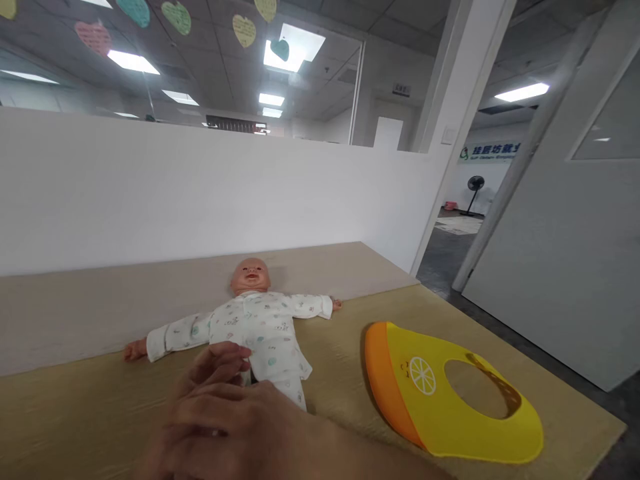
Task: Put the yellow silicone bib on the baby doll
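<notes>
My left hand [207, 367] and right hand [250, 420] overlap before the doll [251, 320], face-up on the tabletop [340, 380]; the bib [430, 420] lies to my right. I can't tell whether either grip holds anything. A loose, light touch would suit the clothes [273, 343].

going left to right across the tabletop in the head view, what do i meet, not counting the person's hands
Doll's near-edge hand → its white printed sleeve → doll's head → its other sleeve → doll's other hand → orange and yellow bib.
</notes>
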`<control>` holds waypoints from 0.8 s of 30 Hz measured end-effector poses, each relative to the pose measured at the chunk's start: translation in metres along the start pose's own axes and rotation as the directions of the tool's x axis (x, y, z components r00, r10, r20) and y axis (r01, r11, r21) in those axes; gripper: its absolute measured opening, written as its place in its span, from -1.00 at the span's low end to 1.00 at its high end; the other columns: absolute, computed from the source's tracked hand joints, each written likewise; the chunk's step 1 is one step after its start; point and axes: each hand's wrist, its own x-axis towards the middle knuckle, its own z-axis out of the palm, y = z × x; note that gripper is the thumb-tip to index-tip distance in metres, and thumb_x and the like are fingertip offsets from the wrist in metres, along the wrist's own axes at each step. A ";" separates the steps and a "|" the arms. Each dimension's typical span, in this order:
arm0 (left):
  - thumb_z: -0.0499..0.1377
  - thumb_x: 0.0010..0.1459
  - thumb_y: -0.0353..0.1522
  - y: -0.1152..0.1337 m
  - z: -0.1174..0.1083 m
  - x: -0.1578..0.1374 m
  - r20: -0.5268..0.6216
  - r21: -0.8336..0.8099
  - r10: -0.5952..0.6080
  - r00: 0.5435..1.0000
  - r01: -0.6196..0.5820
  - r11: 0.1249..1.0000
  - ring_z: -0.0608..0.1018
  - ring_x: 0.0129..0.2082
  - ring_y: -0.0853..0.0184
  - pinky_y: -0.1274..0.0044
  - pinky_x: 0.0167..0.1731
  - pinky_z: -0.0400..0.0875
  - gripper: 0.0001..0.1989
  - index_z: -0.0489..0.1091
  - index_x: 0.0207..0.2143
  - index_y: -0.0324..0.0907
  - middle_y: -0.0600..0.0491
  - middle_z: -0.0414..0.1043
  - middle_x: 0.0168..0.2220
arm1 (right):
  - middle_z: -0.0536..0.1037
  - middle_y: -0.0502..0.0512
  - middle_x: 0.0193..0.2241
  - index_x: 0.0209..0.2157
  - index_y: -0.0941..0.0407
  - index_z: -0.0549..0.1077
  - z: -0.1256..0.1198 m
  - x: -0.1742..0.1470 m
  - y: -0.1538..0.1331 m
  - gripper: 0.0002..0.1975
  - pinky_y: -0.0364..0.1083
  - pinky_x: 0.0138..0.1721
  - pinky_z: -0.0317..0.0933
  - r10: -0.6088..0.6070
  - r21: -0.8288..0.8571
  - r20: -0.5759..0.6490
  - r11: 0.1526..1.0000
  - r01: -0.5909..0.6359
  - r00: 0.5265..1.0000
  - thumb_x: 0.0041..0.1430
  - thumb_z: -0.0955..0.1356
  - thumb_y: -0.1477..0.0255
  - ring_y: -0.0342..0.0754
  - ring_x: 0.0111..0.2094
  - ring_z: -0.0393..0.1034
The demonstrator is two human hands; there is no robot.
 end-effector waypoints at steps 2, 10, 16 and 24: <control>0.41 -0.27 -0.30 0.004 0.003 -0.002 -0.110 -0.061 0.024 0.994 -0.031 0.998 0.55 -0.33 0.36 0.66 -0.45 0.46 -0.65 0.38 -0.40 -0.13 0.15 0.53 -0.32 | 0.50 -0.01 -0.12 -0.22 0.13 0.47 -0.004 0.002 0.004 -0.79 -0.22 -0.02 0.24 -0.010 0.013 -0.005 1.000 0.010 1.000 0.22 0.24 0.37 -0.17 -0.08 0.35; 0.36 -0.25 -0.20 0.021 0.004 -0.010 -0.104 -0.043 0.075 0.992 -0.080 0.996 0.57 -0.27 0.25 0.56 -0.36 0.52 -0.64 0.46 -0.36 -0.15 0.04 0.54 -0.28 | 0.56 -0.01 -0.33 -0.38 0.14 0.41 0.014 0.003 0.015 -0.86 -0.20 -0.14 0.30 0.126 0.073 -0.244 0.991 -0.112 0.961 0.09 0.23 0.47 -0.18 -0.27 0.43; 0.23 0.01 -0.18 0.017 0.003 -0.017 -0.113 0.187 0.383 0.917 -0.359 0.915 0.47 0.00 0.22 0.59 -0.22 0.48 -0.79 0.47 -0.36 -0.11 0.05 0.44 -0.04 | 0.50 0.01 -0.48 -0.44 0.13 0.40 0.018 0.001 0.025 -0.87 -0.15 -0.41 0.25 0.372 0.102 -0.278 0.928 -0.358 0.886 0.07 0.23 0.44 -0.12 -0.43 0.39; 0.07 0.21 -0.18 0.019 0.004 -0.038 0.050 0.347 0.563 0.825 -0.543 0.765 0.33 0.17 0.18 0.42 0.09 0.35 -0.75 0.49 -0.22 -0.04 0.08 0.26 0.18 | 0.45 0.01 -0.50 -0.48 0.15 0.39 0.008 0.001 0.031 -0.81 -0.15 -0.38 0.18 0.587 0.424 0.178 0.678 -0.600 0.789 0.15 0.23 0.42 -0.14 -0.44 0.33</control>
